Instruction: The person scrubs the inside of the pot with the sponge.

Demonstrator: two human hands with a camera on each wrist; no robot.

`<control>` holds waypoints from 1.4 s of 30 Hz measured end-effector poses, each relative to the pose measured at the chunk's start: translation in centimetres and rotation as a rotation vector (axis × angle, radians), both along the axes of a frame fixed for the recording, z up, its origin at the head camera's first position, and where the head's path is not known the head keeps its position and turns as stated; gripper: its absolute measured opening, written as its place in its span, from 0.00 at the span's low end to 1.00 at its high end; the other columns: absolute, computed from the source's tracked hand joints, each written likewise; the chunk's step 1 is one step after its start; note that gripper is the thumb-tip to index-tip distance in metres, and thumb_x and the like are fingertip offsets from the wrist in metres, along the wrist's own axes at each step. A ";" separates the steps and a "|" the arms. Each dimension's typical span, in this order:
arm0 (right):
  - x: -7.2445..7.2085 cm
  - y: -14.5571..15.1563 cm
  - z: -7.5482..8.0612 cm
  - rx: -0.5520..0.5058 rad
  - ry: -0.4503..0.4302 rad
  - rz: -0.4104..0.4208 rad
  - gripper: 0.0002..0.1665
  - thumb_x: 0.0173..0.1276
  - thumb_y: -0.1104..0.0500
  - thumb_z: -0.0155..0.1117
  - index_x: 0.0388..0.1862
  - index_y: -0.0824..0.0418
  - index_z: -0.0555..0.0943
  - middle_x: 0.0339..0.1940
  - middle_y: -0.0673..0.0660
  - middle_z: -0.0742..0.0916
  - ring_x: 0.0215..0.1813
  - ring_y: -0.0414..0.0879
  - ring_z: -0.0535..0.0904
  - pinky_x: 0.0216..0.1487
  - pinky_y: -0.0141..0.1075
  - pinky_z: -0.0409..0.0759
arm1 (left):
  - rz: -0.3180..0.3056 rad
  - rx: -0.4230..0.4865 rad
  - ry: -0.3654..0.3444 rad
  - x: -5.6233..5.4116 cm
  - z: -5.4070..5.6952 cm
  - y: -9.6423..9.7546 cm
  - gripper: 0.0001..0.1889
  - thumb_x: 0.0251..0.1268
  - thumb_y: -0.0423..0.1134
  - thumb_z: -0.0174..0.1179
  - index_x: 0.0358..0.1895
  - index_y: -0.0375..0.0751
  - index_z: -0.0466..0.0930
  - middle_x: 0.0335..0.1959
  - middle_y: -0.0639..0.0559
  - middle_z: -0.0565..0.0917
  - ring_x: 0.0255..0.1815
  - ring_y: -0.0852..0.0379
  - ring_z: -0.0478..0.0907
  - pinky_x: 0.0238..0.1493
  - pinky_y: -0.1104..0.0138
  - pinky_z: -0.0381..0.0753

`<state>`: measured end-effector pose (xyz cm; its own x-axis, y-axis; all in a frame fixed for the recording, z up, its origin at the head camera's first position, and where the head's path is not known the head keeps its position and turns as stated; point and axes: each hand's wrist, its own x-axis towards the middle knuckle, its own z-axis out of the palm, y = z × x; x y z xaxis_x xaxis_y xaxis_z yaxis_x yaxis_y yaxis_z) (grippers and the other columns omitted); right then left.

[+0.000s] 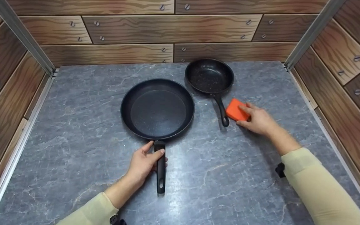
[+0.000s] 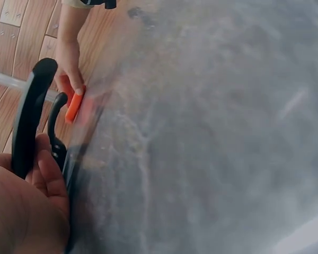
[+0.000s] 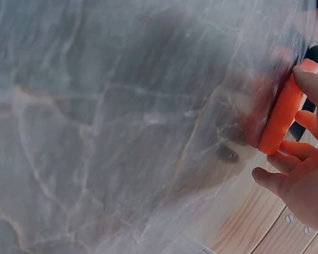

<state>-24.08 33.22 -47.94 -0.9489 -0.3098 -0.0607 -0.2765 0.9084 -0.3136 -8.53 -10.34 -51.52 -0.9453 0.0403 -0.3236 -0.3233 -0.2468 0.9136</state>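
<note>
A large black frying pan lies on the grey marbled table. My left hand grips its handle near the pan, with the thumb over the top and fingertips showing on the far side; the handle also shows in the left wrist view. To the right, my right hand holds an orange sponge between thumb and fingers, low at the table surface. In the right wrist view the sponge appears edge-on, with fingers at both its ends.
A smaller speckled black frying pan stands behind and right of the large one. Its handle points toward the front, right beside the sponge. Wood-patterned panels enclose the table at the back and sides.
</note>
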 end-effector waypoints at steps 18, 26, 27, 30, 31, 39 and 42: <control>-0.5 0.7 1.9 -0.078 0.113 -0.033 0.42 0.70 0.47 0.77 0.76 0.65 0.76 0.73 0.82 0.72 0.70 0.81 0.70 0.69 0.72 0.70 | -0.056 -0.014 0.091 0.0 -0.5 -0.4 0.44 0.74 0.32 0.67 0.82 0.22 0.49 0.27 0.41 0.90 0.27 0.55 0.89 0.25 0.70 0.85; -0.8 -0.6 5.6 -0.120 0.302 -0.011 0.37 0.68 0.50 0.79 0.72 0.63 0.80 0.68 0.78 0.77 0.66 0.78 0.73 0.64 0.71 0.73 | -0.051 -0.015 0.092 0.1 -0.6 -0.5 0.44 0.74 0.33 0.66 0.82 0.22 0.48 0.28 0.40 0.90 0.27 0.56 0.89 0.24 0.70 0.85; -0.8 -1.1 6.0 -0.127 0.320 0.000 0.37 0.68 0.50 0.79 0.71 0.63 0.81 0.68 0.77 0.77 0.65 0.77 0.73 0.64 0.71 0.73 | -0.052 -0.015 0.092 0.1 -0.6 -0.5 0.44 0.74 0.33 0.66 0.82 0.21 0.48 0.28 0.40 0.90 0.26 0.56 0.89 0.24 0.70 0.85; -0.9 -2.9 7.1 -0.135 0.360 0.049 0.35 0.67 0.50 0.79 0.69 0.62 0.83 0.67 0.76 0.78 0.65 0.74 0.74 0.64 0.68 0.73 | -0.054 -0.014 0.094 0.1 -0.7 -0.6 0.44 0.74 0.33 0.66 0.82 0.21 0.48 0.27 0.41 0.90 0.26 0.56 0.89 0.24 0.70 0.85; -0.8 -3.6 7.4 -0.138 0.366 0.067 0.34 0.67 0.49 0.79 0.69 0.62 0.83 0.67 0.75 0.78 0.65 0.73 0.74 0.64 0.68 0.73 | -0.055 -0.013 0.096 0.1 -0.7 -0.6 0.44 0.75 0.33 0.66 0.82 0.21 0.48 0.27 0.41 0.90 0.26 0.56 0.89 0.24 0.70 0.85; -0.5 -10.0 7.9 -0.124 0.366 0.261 0.35 0.64 0.45 0.81 0.66 0.59 0.86 0.65 0.72 0.78 0.64 0.68 0.74 0.66 0.61 0.74 | -0.058 0.004 0.096 0.1 -1.0 -0.5 0.44 0.75 0.33 0.66 0.82 0.21 0.47 0.28 0.42 0.90 0.26 0.56 0.89 0.25 0.69 0.86; -0.2 -12.2 7.7 -0.090 0.326 0.316 0.35 0.64 0.43 0.80 0.67 0.56 0.86 0.67 0.70 0.78 0.65 0.66 0.73 0.68 0.59 0.74 | -0.060 0.005 0.098 0.1 -1.1 -0.5 0.44 0.75 0.33 0.66 0.82 0.21 0.47 0.28 0.41 0.90 0.28 0.55 0.90 0.26 0.69 0.86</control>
<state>-24.32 20.98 -40.26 -0.7722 -0.5772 0.2656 -0.6327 0.7368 -0.2384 -8.43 -10.84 -52.62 -0.9683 0.0989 -0.2292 -0.2465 -0.2348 0.9403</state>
